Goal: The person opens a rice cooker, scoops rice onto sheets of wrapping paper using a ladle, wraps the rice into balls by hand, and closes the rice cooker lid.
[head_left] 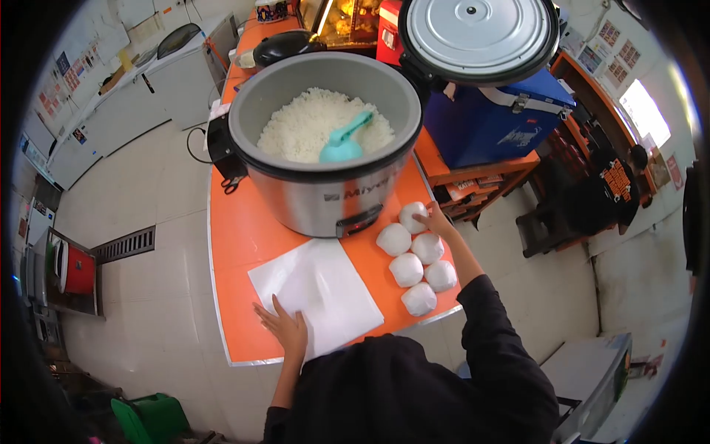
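Note:
My left hand (pixel 284 328) lies with its fingers spread at the left edge of a stack of white wrapping paper (pixel 336 300). On the right, my right hand (pixel 438 220) has its fingers around the side of a round white paper-wrapped packet (pixel 413 217), the farthest in a group. Several similar wrapped packets (pixel 406 270) sit close together in front of it. Behind the paper stands a large open rice cooker (pixel 310 196) filled with cooked white rice (pixel 303 122). A turquoise rice scoop (pixel 342 148) rests on the rice, handle pointing to the back right.
Everything stands on an orange table (pixel 240 296) with a pale edge. The cooker's raised lid (pixel 481 33) overhangs a blue cooler box (pixel 488 126). Scissors (pixel 232 183) lie left of the cooker. A person in dark clothes (pixel 603 189) sits at the far right.

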`<state>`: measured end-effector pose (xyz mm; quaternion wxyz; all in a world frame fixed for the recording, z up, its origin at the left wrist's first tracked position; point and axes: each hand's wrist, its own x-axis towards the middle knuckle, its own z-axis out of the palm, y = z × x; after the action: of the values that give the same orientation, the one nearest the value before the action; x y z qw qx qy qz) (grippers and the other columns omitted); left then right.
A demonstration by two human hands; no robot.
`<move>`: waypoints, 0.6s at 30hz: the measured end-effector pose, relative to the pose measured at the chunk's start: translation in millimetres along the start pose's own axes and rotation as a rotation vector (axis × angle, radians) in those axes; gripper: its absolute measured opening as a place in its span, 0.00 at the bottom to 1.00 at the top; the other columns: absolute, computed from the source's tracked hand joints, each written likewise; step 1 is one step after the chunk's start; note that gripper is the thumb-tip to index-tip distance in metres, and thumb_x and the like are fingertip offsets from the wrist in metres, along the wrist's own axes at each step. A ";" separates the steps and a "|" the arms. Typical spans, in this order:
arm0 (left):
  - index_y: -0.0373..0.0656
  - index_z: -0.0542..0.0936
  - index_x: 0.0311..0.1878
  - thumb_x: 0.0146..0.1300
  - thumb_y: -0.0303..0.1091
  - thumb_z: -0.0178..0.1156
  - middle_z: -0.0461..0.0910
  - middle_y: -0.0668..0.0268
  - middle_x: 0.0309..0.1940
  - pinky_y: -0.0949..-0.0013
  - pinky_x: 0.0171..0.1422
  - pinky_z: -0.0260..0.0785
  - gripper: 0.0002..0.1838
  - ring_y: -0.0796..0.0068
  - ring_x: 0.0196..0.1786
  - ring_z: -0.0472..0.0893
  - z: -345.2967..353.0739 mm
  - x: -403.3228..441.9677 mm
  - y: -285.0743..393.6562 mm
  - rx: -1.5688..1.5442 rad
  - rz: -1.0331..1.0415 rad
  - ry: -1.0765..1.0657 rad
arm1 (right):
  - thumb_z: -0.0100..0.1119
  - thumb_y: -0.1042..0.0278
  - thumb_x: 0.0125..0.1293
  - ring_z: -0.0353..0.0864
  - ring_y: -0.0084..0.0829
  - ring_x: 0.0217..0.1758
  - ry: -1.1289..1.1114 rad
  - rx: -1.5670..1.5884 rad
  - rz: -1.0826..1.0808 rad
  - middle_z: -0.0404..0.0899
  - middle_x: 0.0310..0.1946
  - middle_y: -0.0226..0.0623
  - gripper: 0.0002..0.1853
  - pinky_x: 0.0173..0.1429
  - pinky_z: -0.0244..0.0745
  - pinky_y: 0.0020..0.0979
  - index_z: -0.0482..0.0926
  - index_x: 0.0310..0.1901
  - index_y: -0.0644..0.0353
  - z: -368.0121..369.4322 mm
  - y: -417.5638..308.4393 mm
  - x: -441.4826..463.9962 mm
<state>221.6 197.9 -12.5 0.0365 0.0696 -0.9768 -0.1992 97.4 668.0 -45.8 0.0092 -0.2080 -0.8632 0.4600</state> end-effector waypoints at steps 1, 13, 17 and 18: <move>0.36 0.44 0.69 0.53 0.38 0.63 0.32 0.40 0.69 0.42 0.71 0.35 0.47 0.43 0.73 0.36 1.6 0.1 -7.3 0.009 0.031 0.034 | 0.72 0.58 0.48 0.78 0.38 0.42 0.022 0.024 -0.088 0.77 0.41 0.50 0.30 0.45 0.74 0.37 0.67 0.47 0.65 -1.0 -9.3 -3.9; 0.37 0.53 0.66 0.46 0.30 0.66 0.68 0.53 0.55 0.49 0.65 0.49 0.45 0.55 0.59 0.67 -16.3 56.7 -14.0 -0.489 -0.259 0.088 | 0.50 0.78 0.55 0.77 0.42 0.45 0.121 -0.799 -1.086 0.78 0.38 0.42 0.10 0.49 0.73 0.37 0.74 0.40 0.60 -55.9 -383.9 9.9; 0.39 0.56 0.64 0.45 0.28 0.66 0.70 0.56 0.54 0.50 0.65 0.50 0.42 0.57 0.59 0.68 -20.2 90.4 -30.0 -0.633 -0.358 -0.013 | 0.52 0.75 0.57 0.75 0.48 0.45 -0.586 -1.320 -0.911 0.75 0.36 0.47 0.11 0.47 0.68 0.44 0.68 0.42 0.61 0.1 -381.5 84.6; 0.39 0.57 0.64 0.45 0.28 0.66 0.69 0.57 0.54 0.51 0.65 0.51 0.41 0.57 0.59 0.67 -21.9 100.1 -32.6 -0.613 -0.347 -0.027 | 0.53 0.71 0.59 0.75 0.49 0.45 -0.787 -1.273 -0.847 0.75 0.36 0.48 0.12 0.46 0.67 0.46 0.66 0.44 0.61 7.0 -372.3 96.9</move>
<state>128.9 144.7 -0.9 0.0084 0.2178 -0.8457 -0.4871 -123.1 515.6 230.2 -0.2383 0.3409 -0.9021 -0.1151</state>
